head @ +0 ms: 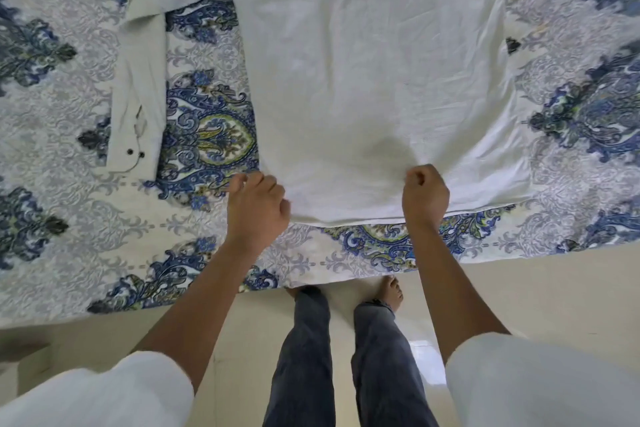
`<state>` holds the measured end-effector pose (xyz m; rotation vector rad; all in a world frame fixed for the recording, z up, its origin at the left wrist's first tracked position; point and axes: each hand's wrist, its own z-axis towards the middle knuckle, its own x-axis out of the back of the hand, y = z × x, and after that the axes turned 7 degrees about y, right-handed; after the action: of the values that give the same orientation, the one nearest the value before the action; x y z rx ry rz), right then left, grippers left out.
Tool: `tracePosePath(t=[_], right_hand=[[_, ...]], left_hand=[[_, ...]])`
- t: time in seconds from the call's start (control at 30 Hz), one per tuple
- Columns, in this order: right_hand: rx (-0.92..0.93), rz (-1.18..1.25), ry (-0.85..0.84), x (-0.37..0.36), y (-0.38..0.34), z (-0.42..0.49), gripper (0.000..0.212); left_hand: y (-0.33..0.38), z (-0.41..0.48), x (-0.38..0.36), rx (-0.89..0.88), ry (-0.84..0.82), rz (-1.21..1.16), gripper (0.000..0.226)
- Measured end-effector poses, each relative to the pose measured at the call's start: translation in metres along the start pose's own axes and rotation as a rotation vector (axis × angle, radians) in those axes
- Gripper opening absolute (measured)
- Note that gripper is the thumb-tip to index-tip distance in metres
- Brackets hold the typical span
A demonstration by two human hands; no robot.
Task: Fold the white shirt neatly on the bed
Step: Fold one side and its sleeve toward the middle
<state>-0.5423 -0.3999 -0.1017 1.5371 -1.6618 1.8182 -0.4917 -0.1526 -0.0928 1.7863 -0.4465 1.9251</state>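
Bed edge: the near edge of the bed (69, 218) runs left to right just in front of the person's bare feet (393, 291), dipping lower on the left than on the right.
Open room: pale floor (554, 295) lies bare to the near right of the person; a wide strip of patterned bedspread shows left of the shirt, and a narrower one on the right.
Standing place: legs in dark jeans (304, 357) stand right up against the bed edge, toes at the overhanging cover.
White shirt: the white shirt (363, 62) is spread flat across the middle of the bed, its body wrinkled and its hem (363, 220) close to the near edge.
Sleeve: the left-side sleeve (138, 80) is bent back to point toward the near edge, apart from the shirt body, and ends in a cuff (133, 152) with dark buttons.
Far right: more white cloth runs off the far right corner.
Left hand: the left hand (258, 211) has its fingers curled onto the near left corner of the hem.
Right hand: the right hand (425, 196) is clenched round a bunch of cloth just above the hem, with creases fanning out from the fist.
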Motion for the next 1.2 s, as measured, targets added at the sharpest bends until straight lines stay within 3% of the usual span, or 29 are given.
tracePosePath(t=[0.1,0.23,0.3,0.33,0.4,0.47,0.5,0.63,0.7,0.8,0.9,0.93,1.0,1.07,1.13,1.2], right_hand=[[0.223,0.026,0.097,-0.011,-0.026,0.006,0.025],[0.667,-0.172,-0.175,-0.056,-0.028,0.007,0.047],[0.775,-0.391,-0.140,-0.061,0.002,0.030,0.050],[0.741,-0.485,-0.087,-0.055,0.019,0.047,0.051],[0.501,-0.571,-0.026,-0.029,0.049,0.074,0.058],[0.237,-0.519,-0.028,-0.009,0.054,0.093,0.064],[0.222,-0.487,0.014,-0.010,0.047,0.095,0.067],[0.605,-0.391,-0.019,-0.065,-0.021,0.086,0.052],[0.754,-0.431,-0.133,-0.083,-0.043,0.097,0.049],[0.787,-0.510,-0.069,-0.078,-0.036,0.143,0.048],[0.432,-0.478,-0.022,-0.066,-0.042,0.174,0.051],[0.412,-0.458,0.004,-0.071,-0.058,0.171,0.053],[0.644,-0.473,-0.037,-0.092,-0.097,0.150,0.053],[0.930,-0.538,-0.230,-0.117,-0.130,0.132,0.053],[1.000,-0.561,-0.337,-0.127,-0.150,0.139,0.050],[0.966,-0.576,-0.285,-0.137,-0.151,0.166,0.049]], left_hand=[[0.035,0.060,-0.006,-0.007,0.042,-0.142,0.027],[0.056,0.096,-0.043,-0.085,-0.301,-0.118,0.063],[0.038,0.090,-0.057,-0.047,-0.347,-0.048,0.069],[0.027,0.087,-0.061,-0.015,-0.322,-0.019,0.069],[0.008,0.078,-0.059,0.144,-0.283,0.005,0.070],[0.008,0.086,-0.053,0.309,-0.239,-0.006,0.072],[0.018,0.098,-0.052,0.317,-0.199,-0.025,0.072],[0.065,0.169,-0.070,0.022,-0.177,-0.107,0.064],[0.054,0.199,-0.082,0.063,-0.195,-0.076,0.067],[-0.004,0.210,-0.090,0.185,-0.186,0.025,0.068],[-0.043,0.209,-0.073,0.373,-0.161,0.061,0.066],[-0.039,0.213,-0.066,0.393,-0.143,0.050,0.065],[-0.017,0.228,-0.059,0.276,-0.123,-0.001,0.064],[-0.004,0.242,-0.063,0.158,-0.183,-0.058,0.062],[-0.021,0.248,-0.071,0.182,-0.229,-0.056,0.064],[-0.055,0.246,-0.081,0.171,-0.228,-0.023,0.070]])
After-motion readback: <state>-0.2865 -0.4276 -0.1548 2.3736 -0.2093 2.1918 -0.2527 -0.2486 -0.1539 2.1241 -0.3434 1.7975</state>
